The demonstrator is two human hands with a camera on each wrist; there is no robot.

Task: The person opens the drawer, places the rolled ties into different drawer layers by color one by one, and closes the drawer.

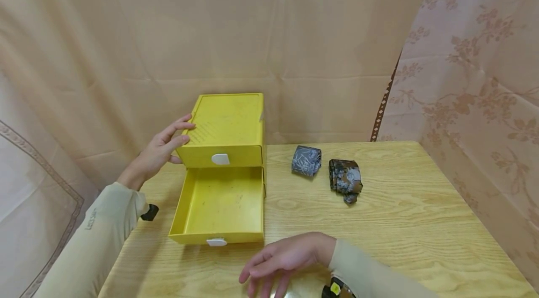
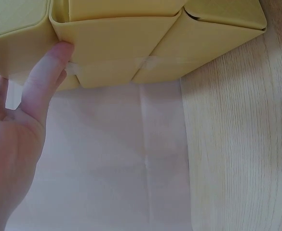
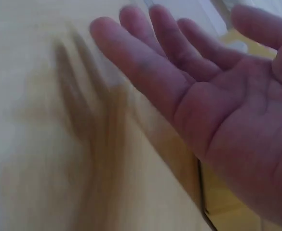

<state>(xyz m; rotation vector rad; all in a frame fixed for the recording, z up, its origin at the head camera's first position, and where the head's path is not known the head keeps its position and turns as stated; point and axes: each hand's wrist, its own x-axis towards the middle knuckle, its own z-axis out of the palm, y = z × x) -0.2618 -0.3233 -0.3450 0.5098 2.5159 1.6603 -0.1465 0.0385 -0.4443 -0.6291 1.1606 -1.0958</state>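
Observation:
A yellow two-drawer box stands on the table, its upper drawer closed. The lower drawer is pulled out towards me, its inner bottom showing. My left hand rests against the box's left side, with fingertips at the top edge. In the left wrist view the thumb lies fairly straight along the box wall. In front of the lower drawer, my right hand hovers over the table with loosely extended fingers and holds nothing. The right wrist view shows its palm.
Right of the box lie two rolled-up patterned cloth strips like neckties, one grey and one dark brown and grey. The wooden table ends at a beige curtain behind, with a flowered curtain at right.

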